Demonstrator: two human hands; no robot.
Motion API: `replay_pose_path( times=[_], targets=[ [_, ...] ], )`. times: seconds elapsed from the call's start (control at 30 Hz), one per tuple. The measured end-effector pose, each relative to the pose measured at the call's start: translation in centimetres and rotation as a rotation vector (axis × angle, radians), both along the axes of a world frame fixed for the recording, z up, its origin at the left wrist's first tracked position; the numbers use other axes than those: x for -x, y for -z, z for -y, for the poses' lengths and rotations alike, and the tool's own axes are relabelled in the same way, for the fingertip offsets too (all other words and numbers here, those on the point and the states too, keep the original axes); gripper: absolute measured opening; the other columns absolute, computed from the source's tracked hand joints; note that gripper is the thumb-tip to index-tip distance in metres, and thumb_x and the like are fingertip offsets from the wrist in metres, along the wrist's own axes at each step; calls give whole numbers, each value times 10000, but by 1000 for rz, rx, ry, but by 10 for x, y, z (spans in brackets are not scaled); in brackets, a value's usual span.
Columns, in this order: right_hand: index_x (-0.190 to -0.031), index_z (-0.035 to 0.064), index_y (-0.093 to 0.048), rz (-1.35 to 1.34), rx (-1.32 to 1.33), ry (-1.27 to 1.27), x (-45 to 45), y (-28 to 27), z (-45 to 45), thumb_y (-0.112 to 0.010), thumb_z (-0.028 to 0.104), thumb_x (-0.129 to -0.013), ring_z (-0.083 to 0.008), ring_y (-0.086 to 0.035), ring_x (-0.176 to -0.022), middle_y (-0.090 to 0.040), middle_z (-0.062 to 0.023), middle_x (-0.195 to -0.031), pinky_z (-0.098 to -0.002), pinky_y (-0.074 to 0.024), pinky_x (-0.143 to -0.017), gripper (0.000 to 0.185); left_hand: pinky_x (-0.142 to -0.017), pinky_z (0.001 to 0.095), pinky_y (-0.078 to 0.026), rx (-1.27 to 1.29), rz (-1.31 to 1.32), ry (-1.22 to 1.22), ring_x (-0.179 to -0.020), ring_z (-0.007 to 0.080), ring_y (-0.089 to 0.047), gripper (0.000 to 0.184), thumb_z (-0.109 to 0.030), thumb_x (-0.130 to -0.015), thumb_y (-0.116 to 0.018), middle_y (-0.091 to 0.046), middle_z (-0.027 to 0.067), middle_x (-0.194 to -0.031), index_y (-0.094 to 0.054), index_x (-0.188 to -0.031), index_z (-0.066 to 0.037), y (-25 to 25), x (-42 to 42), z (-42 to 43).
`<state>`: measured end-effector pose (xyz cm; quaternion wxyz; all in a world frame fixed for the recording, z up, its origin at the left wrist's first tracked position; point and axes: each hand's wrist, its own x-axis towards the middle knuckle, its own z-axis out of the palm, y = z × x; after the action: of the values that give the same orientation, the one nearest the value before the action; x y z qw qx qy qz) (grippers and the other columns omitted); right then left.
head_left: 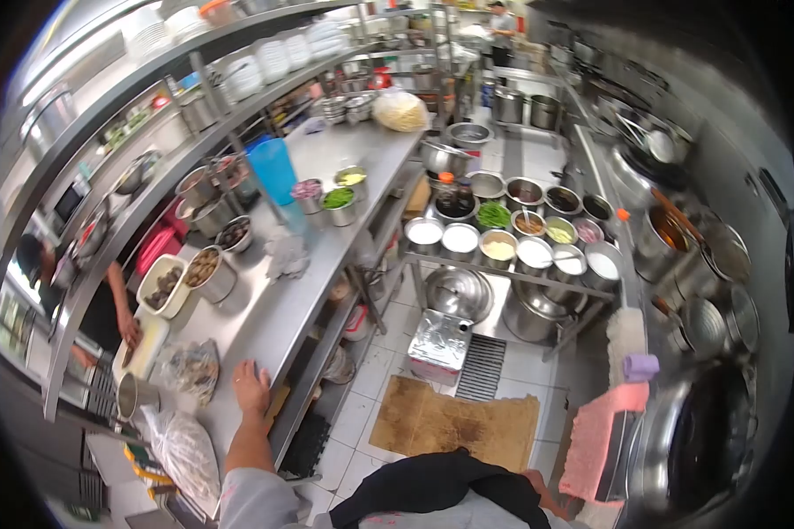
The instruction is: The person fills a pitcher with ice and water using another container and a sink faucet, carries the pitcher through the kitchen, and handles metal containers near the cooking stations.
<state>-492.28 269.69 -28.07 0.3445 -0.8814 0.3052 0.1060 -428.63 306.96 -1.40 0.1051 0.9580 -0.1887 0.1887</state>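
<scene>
My left hand (251,388) rests on the edge of the steel counter (295,304), fingers stretched out and apart, holding nothing. Beside it lies a clear plastic bag (190,368) with something dark inside. Nearer to me is a larger bag of pale contents (183,454), next to a metal pot (135,397). A strip of bare skin from my right arm or hand (543,494) shows past the black cloth at my front; its fingers are hidden.
Across the counter a co-worker's hand (131,331) is over a cutting board (146,348). A stand (512,273) holds several tubs of ingredients. Cardboard (454,423) and a foil-covered box (438,339) lie on the tiled floor. A wok (697,441) sits at right.
</scene>
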Motion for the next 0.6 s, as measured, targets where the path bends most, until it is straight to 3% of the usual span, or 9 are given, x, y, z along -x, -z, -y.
replay_pose_path(
  times=[0.07,0.13,0.27,0.3,0.33,0.43,0.5,0.53,0.6],
  targets=[
    [-728,105,-630,-17,-46,45,-2,-8,1,-509,257,-754,-338,-625,-758,-629,-157,-750,-459,-480,-648,196,-1020,418,-300,-2,-12,-12,-1186,327,-408,403,-269,-854,-546,-480,169,-1242,-518,-1179,-33,-9,5,6],
    [-783,150,-673,-43,13,-26,-5,-15,5,-524,389,-723,-322,-638,-748,-648,-129,-759,-439,-499,-643,288,-1020,416,-301,-8,-19,-19,-1184,325,-409,403,-274,-853,-547,-480,170,-1242,-520,-1173,-31,-12,8,4],
    [-810,177,-681,-132,165,-173,15,88,17,-533,368,-717,-302,-643,-767,-650,-117,-747,-426,-500,-640,258,-1022,418,-301,18,-13,-12,-1181,327,-412,413,-280,-847,-555,-479,171,-1244,-520,-1174,-31,-9,1,-7],
    [-816,184,-683,-168,228,-222,8,87,13,-535,362,-716,-297,-644,-771,-650,-114,-744,-422,-501,-639,253,-1022,420,-301,35,-15,7,-1180,328,-412,416,-281,-845,-557,-479,170,-1245,-519,-1176,-31,-7,2,0],
    [-804,177,-679,-290,233,-269,7,84,17,-524,304,-746,-293,-645,-749,-649,-124,-747,-410,-499,-631,208,-1025,423,-299,78,-38,-1,-1182,333,-411,422,-276,-841,-563,-478,170,-1247,-516,-1185,-34,-7,4,2],
    [-782,163,-671,-266,176,-321,-17,9,27,-515,252,-770,-256,-650,-695,-653,-108,-733,-369,-505,-610,180,-1021,425,-305,95,-47,2,-1179,339,-415,422,-267,-839,-565,-477,171,-1248,-514,-1187,-33,-11,7,4],
    [-723,78,-622,-42,-171,-12,-22,-12,19,-505,173,-822,-209,-630,-591,-620,-78,-646,-337,-495,-506,180,-1017,426,-310,83,-18,8,-1176,341,-417,416,-254,-837,-569,-476,172,-1247,-515,-1184,-32,-7,6,1],
    [-700,55,-596,-160,-47,-184,-28,-27,20,-500,144,-838,-202,-614,-557,-593,-73,-614,-332,-488,-472,190,-1015,427,-313,73,-11,21,-1175,342,-419,413,-248,-835,-571,-476,172,-1247,-515,-1182,-31,-5,5,2],
    [-680,53,-558,-16,-354,152,-24,-30,10,-495,122,-849,-203,-578,-520,-548,-71,-591,-343,-475,-448,192,-1010,431,-316,74,-37,19,-1170,343,-422,409,-239,-833,-574,-478,171,-1243,-514,-1178,-27,-4,5,3]
  ],
)
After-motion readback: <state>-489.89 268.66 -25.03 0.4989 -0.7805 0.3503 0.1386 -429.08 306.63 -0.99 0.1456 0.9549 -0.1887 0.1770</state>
